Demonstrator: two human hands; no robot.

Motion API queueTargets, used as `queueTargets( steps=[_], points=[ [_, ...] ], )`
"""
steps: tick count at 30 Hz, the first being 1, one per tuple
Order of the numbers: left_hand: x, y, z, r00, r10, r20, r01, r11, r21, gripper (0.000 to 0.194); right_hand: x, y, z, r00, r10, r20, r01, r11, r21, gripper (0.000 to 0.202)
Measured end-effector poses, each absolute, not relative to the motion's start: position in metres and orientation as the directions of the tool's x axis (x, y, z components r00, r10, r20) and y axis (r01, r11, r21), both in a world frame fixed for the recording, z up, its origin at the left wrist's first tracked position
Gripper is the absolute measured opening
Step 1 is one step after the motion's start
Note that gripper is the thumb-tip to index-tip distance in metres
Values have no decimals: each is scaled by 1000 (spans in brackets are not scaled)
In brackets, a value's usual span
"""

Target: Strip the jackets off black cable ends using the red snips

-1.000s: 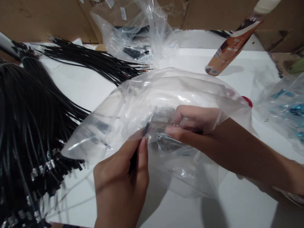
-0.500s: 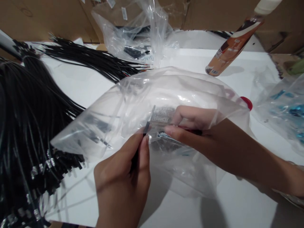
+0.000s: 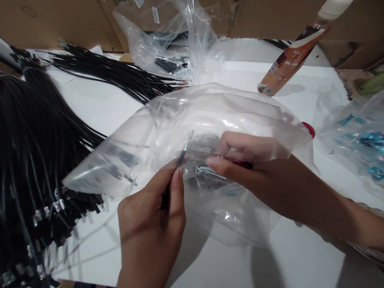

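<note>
A large clear plastic bag (image 3: 234,108) lies over the table in front of me, and both hands work inside or under its film. My left hand (image 3: 156,212) pinches a black cable (image 3: 181,159), whose thin, silvery stripped end points up and away from me. To its right, my right hand (image 3: 240,154) is closed on a slim tool with a red handle (image 3: 245,164). The tool's front end reaches toward the cable, but glare and plastic blur it, so contact cannot be told. Under the hands are a grey patch and a printed label (image 3: 210,171).
Bundles of black cables (image 3: 27,160) fill the left side, and another cable bundle (image 3: 111,74) lies behind. An orange-labelled bottle (image 3: 292,60) stands at back right. A bag with blue pieces (image 3: 372,140) sits right. Cardboard (image 3: 60,24) walls the back.
The left hand and cable have shifted slightly left, a little away from the right hand's tool. The whole view has also drifted slightly. Both hands keep their hold.
</note>
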State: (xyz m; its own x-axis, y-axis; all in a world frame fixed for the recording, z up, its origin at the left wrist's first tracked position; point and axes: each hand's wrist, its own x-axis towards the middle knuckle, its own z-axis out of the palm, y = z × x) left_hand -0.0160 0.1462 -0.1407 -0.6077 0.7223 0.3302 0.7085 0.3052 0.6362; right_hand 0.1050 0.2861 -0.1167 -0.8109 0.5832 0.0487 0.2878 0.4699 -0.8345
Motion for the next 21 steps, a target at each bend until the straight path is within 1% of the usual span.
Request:
queueTargets(
  steps=[4,17,21],
  points=[
    [-16,147,-140,-601,724,338,702,276,656,16,105,285,-119,-818,573,41,279,457,-844,38],
    [-17,149,-138,-603,736,308,671,259,694,15,102,287,-119,-822,569,13,288,435,-853,39],
    [-17,147,-139,-627,720,297,654,280,703,16,102,287,-118,-818,575,15,283,425,-860,37]
  ],
)
